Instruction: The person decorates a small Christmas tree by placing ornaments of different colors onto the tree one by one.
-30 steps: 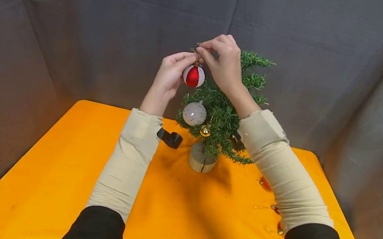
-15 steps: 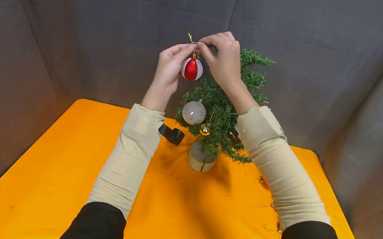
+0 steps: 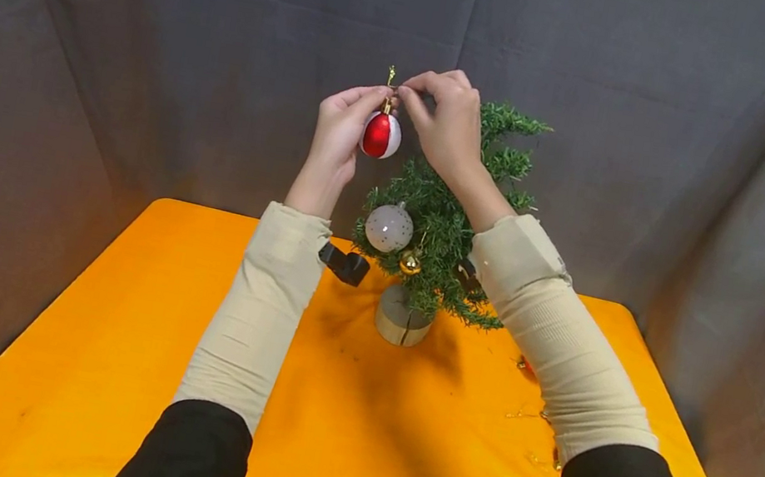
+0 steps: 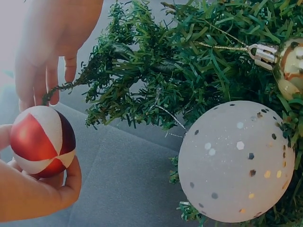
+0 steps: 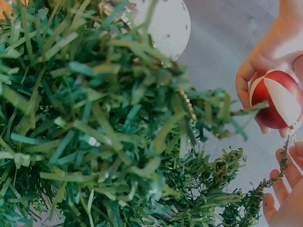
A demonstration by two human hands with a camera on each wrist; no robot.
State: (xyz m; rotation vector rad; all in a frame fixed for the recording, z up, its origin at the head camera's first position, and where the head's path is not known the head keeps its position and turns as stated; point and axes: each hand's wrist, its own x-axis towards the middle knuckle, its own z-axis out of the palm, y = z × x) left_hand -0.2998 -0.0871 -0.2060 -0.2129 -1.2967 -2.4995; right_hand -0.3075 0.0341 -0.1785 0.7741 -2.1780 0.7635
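Note:
A red and white ball ornament (image 3: 379,135) hangs under the left fingertips, its gold loop standing up above them. My left hand (image 3: 337,134) pinches the ornament near its cap; in the left wrist view its fingers curl round the ball (image 4: 42,139). Close by on the right, my right hand (image 3: 449,123) pinches a thin branch tip of the green tree (image 3: 438,223). In the right wrist view that branch (image 5: 279,172) runs up to the ornament's cap (image 5: 291,126). Whether the loop is round the branch I cannot tell.
A white speckled ball (image 3: 388,228) and a small gold ball (image 3: 410,262) hang on the tree. Its round wooden base (image 3: 403,318) stands on the orange table (image 3: 109,328). Several ornaments lie partly hidden beside the right sleeve (image 3: 561,353). Grey curtains (image 3: 275,18) surround the table.
Both hands have shifted slightly left and up from a second ago, with the ornament raised between them. Its gold loop now stands upright above the fingers, and the ball has turned a little.

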